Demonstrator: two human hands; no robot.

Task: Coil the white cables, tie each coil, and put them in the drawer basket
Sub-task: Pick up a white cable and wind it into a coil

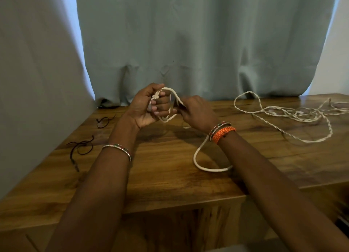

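Above the wooden surface (170, 185), the left hand (149, 106) is closed around a small coil of white cable (170, 102). At its 3 o'clock the right hand (198, 112) pinches the same cable, whose loose end loops on the surface at 6 o'clock. A tangled twisted cable (294, 115) lies well apart at 3 o'clock. Two dark ties (83, 146) lie at 9 o'clock. A curtain (188, 44) hangs at 12 o'clock.

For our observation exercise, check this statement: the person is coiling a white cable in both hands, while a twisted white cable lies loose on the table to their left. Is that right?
Not quite. The head view shows the twisted white cable lying loose on the table to the person's right, not left. The rest holds: the left hand and right hand are coiling a white cable.
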